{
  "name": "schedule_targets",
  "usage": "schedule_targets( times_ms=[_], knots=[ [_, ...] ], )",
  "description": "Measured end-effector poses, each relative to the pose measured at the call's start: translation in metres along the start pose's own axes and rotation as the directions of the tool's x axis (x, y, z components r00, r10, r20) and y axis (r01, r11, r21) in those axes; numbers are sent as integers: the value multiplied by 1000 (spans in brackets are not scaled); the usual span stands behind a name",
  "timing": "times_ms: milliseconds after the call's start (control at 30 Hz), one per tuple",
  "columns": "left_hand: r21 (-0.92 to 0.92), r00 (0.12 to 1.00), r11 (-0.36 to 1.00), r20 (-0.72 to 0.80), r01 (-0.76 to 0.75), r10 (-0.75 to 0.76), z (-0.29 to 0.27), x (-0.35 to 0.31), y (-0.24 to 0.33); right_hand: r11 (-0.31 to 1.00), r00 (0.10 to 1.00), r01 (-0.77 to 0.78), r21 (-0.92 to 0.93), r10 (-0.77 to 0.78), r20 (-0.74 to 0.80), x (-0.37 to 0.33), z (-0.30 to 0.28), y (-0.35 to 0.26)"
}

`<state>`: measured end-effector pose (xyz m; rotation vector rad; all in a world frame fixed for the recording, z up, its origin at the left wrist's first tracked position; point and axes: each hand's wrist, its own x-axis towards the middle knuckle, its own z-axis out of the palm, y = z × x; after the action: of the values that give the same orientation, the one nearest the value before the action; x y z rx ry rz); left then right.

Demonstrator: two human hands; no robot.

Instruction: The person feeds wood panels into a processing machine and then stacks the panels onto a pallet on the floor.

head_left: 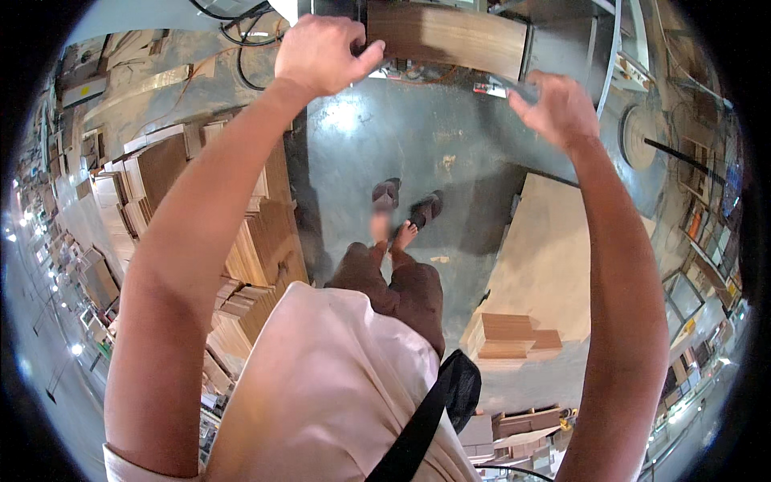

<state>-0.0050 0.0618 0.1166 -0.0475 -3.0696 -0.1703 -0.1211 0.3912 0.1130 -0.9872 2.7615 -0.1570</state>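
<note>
A wooden board (446, 34) with brown grain lies crosswise at the far side, between dark metal parts of a machine (562, 50). My left hand (321, 56) is at the board's left end, its fingers curled over a dark edge and its thumb stretched to the right. What its fingers grip is hidden. Near the board's right end hangs my right hand (560, 108), blurred by motion, its fingers bent and its thumb apart from them. A grey streak shows by its fingertips; I cannot make out whether it is held.
Stacked wooden panels (265, 241) stand to my left. On the right lies a large pale sheet (546, 249) with small wood blocks (502, 336) at its near end. Black cables (241, 56) hang at the far left. A round disc (638, 136) stands at the far right.
</note>
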Motion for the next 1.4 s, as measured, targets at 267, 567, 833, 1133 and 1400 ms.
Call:
schedule_targets(
  times_ms=[267,567,833,1133,1400],
  knots=[
    [63,998,998,-55,-4,7,2,0,3,997,997,65,-29,-66,-48,-1,3,4],
    [-43,1000,999,-31,0,-2,-13,0,11,996,999,52,-75,-51,14,0,2,2],
    [-82,997,996,-75,-28,22,-14,7,11,993,995,85,-85,-89,-43,0,9,10],
    [-75,997,997,-77,-19,13,-11,7,9,995,999,32,-90,-30,16,-1,3,4],
    [-76,998,997,-59,-17,12,-18,4,6,998,999,38,-51,-37,16,0,3,4]
  ],
)
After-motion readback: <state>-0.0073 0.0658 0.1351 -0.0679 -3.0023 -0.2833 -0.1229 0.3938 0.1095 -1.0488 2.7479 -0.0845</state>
